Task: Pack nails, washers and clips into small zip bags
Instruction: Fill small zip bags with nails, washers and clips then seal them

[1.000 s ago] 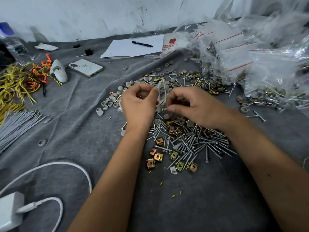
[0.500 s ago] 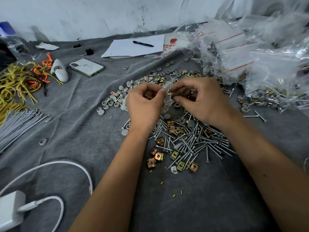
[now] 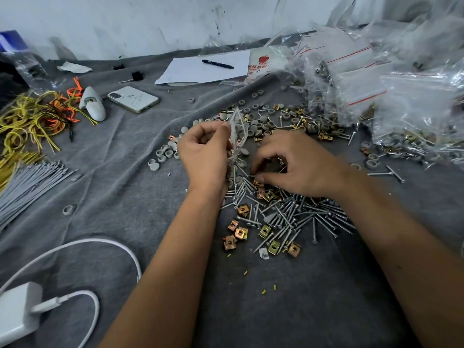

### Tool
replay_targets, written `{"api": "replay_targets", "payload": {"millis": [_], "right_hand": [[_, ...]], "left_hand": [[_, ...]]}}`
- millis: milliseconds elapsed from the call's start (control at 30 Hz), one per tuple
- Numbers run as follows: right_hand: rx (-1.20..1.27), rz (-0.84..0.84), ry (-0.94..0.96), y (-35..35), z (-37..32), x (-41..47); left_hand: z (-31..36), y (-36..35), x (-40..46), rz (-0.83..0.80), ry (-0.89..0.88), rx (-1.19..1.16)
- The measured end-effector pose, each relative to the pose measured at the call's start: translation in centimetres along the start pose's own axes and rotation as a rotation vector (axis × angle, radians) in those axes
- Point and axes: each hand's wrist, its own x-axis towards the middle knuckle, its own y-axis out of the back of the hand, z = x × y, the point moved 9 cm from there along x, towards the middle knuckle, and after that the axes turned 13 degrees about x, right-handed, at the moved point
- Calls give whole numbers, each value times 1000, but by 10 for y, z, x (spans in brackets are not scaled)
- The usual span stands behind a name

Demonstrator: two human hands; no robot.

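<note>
Head view shows the left hand (image 3: 203,156) pinching a small zip bag (image 3: 237,131) upright, mouth up for loading, while just beside it the right hand (image 3: 291,167), fingers curled, picks at clips (image 3: 266,194) among the nails (image 3: 296,217) below.

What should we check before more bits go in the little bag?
1. Little zip bag held up by the left hand: ok.
2. Bag mouth open: cannot tell.
3. Right hand down on the pile, fingers curled over pieces: ok.
4. What the right hand has picked: cannot tell.
5. Nails, gold clips and grey washers close by: ok.
6. Filled bags lying off to the right, out of the way: ok.
</note>
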Motion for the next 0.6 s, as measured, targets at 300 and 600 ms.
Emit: {"api": "replay_targets", "payload": {"millis": [300, 600], "right_hand": [[-200, -127, -146, -28, 4, 3], [-78, 23, -23, -14, -7, 5]], "left_hand": [[1, 1, -1, -4, -14, 2], [0, 2, 1, 10, -26, 19]]}}
